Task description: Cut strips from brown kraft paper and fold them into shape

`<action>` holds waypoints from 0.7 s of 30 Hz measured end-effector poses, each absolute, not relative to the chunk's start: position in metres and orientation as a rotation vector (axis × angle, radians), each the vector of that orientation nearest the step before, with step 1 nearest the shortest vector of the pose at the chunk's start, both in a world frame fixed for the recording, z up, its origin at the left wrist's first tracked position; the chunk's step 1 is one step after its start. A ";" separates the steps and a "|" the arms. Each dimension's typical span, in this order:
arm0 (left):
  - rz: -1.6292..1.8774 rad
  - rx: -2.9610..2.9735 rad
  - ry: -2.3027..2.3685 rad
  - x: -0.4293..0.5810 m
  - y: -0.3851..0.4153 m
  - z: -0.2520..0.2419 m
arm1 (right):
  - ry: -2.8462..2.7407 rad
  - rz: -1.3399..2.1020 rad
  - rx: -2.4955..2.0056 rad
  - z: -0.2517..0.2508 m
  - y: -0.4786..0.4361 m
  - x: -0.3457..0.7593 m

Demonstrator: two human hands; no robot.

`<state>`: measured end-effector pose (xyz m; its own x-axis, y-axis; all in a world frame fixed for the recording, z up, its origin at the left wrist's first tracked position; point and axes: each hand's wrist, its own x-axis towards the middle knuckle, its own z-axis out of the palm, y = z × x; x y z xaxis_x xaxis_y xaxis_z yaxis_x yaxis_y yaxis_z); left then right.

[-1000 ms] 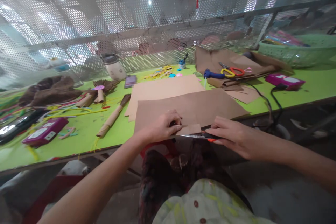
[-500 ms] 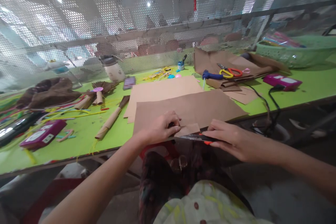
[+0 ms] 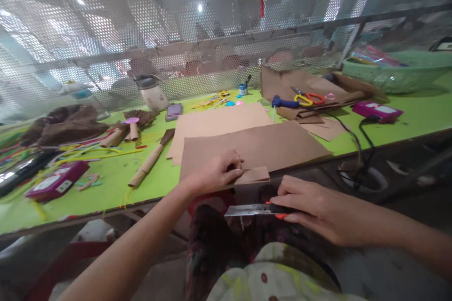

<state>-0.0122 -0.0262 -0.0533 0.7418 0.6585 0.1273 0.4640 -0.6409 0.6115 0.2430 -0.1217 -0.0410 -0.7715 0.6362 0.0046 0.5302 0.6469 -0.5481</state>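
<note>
the right hand grips the knife, long axis crosswise, blade pointing left, over the lap, with open room between it and the slip. left hand curled, thumb at the slip by the sheet's near edge; pinching, cannot tell.

Hands on knife and brown paper

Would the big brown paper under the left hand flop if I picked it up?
Probably yes, a bit: the brown paper looks thin and wide. It's likely light, being so flat. Pushed now, it might buckle, since the left hand rests on it.
</note>
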 end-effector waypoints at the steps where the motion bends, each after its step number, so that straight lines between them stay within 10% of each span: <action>1: 0.461 2.374 0.847 -0.012 -0.026 -0.053 | -2.657 0.813 -0.961 -0.038 -0.124 0.247; 10: 0.453 2.301 0.903 -0.016 -0.027 -0.052 | -2.216 0.134 -1.193 -0.031 -0.036 0.291; 21: 0.510 2.176 1.039 -0.018 -0.028 -0.049 | -2.287 0.125 -1.105 -0.029 0.002 0.218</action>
